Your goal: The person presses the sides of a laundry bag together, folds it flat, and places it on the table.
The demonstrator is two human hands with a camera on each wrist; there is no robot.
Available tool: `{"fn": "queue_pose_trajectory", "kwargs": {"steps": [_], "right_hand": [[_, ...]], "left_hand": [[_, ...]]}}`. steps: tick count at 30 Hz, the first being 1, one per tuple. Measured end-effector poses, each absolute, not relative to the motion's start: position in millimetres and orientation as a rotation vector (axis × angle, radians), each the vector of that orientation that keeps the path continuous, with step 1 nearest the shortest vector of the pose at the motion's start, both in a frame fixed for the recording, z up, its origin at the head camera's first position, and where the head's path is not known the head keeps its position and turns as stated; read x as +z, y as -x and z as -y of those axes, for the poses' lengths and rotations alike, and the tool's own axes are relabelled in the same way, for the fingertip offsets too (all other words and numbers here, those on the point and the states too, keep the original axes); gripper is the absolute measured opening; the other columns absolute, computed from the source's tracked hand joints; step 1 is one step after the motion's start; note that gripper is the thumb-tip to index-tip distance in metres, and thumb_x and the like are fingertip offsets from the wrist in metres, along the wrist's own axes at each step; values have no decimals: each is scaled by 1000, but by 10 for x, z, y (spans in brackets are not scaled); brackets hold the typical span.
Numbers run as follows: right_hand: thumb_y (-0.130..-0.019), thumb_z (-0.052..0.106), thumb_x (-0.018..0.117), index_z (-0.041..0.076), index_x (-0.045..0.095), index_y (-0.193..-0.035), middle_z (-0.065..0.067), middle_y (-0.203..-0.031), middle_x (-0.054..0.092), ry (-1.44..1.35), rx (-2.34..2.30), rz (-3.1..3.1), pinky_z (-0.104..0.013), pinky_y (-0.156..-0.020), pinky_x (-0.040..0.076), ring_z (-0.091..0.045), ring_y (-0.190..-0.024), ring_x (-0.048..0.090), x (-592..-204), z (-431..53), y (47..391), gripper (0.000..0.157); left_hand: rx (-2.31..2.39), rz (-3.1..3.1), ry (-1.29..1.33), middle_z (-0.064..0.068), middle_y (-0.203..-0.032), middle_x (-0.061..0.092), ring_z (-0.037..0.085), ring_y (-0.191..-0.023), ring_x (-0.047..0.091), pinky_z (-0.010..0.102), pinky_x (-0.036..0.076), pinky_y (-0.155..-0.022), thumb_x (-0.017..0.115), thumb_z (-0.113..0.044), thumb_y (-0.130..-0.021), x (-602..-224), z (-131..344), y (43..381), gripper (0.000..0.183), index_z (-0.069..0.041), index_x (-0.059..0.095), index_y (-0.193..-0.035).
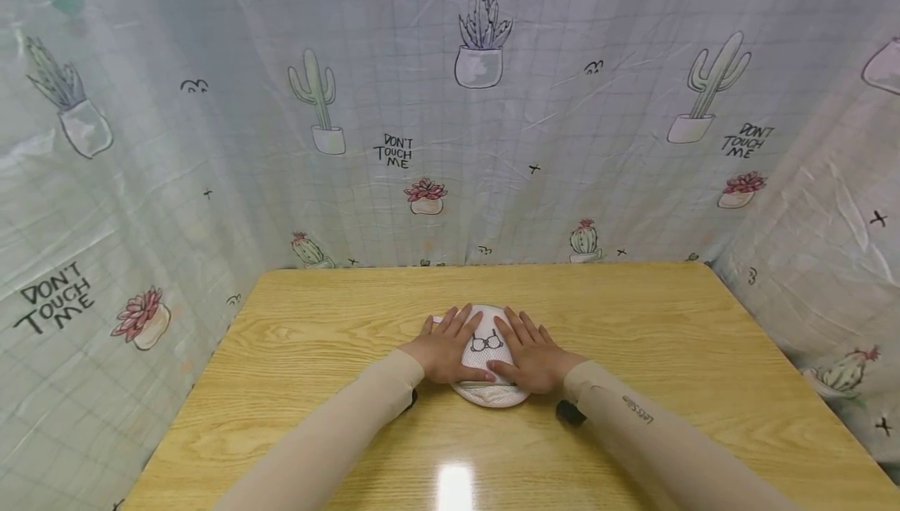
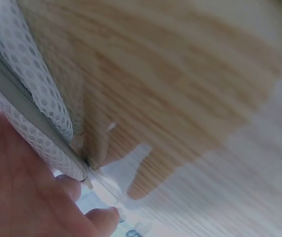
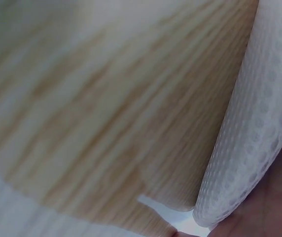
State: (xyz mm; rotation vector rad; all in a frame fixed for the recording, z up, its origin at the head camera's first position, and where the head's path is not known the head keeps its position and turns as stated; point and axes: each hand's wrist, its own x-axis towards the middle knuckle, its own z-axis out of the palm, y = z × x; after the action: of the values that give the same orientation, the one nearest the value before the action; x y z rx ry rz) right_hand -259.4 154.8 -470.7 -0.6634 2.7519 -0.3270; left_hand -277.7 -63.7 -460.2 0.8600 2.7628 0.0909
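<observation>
A round white mesh bra wash bag (image 1: 481, 358) lies on the table, with a small bra drawing on its top. My left hand (image 1: 444, 353) rests on its left side, fingers spread and straight. On the right side my right hand (image 1: 536, 356) lies the same way, and the two thumbs point toward each other over the bag. A grey zipper (image 2: 18, 81) runs along the bag's edge in the left wrist view. Close up in the right wrist view, the thick mesh side (image 3: 252, 111) stands beside my palm. What the bag holds cannot be seen.
The bag is on a yellow wood-grain table (image 1: 337, 323). A pale curtain (image 1: 492, 151) printed with cacti hangs behind the table and on both sides. A bright light reflection (image 1: 455, 487) shows at the table's near part.
</observation>
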Motion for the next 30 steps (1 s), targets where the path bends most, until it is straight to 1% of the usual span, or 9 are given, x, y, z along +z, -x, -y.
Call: {"fn": "queue_pose_trajectory", "kwargs": {"steps": [4,7,17,21,30], "right_hand": [[-98,63,32,14,3,-157,-12,-164,-9,665,-325,-2756,-61,-118,10,-38,-150,-4,-4688,-1546,2581,82],[-98,63,30,16,2,-157,-11,-164,-10,660,-295,-2762,-59,-119,11,-37,-150,-4,-4688,-1542,2573,81],[-97,66,30,20,2,-158,-7,-164,-10,618,-297,-2788,-57,-120,9,-34,-151,-5,-4702,-1531,2533,81],[-97,65,30,20,1,-157,-7,-164,-10,620,-284,-2787,-57,-120,9,-33,-151,-5,-4701,-1529,2537,81],[-97,65,30,15,2,-157,-12,-164,-7,643,-283,-2799,-61,-118,13,-37,-150,-3,-4722,-1516,2576,83]], "left_hand": [[89,-2750,-844,4,-165,-3,27,-152,4,61,13,-118,40,-84,-80,-4593,627,2768,107,-22,-1,-157],[78,-2749,-839,3,-165,-4,27,-152,2,61,12,-118,39,-85,-79,-4604,624,2777,107,-23,-1,-157],[100,-2747,-827,3,-165,-4,27,-152,3,61,13,-118,40,-85,-79,-4609,620,2773,107,-23,2,-157],[118,-2745,-828,4,-165,-3,28,-152,3,62,14,-117,40,-84,-79,-4604,615,2763,107,-23,2,-157],[136,-2753,-798,6,-165,-3,31,-152,3,62,13,-117,44,-82,-79,-4598,608,2770,107,-22,3,-158]]}}
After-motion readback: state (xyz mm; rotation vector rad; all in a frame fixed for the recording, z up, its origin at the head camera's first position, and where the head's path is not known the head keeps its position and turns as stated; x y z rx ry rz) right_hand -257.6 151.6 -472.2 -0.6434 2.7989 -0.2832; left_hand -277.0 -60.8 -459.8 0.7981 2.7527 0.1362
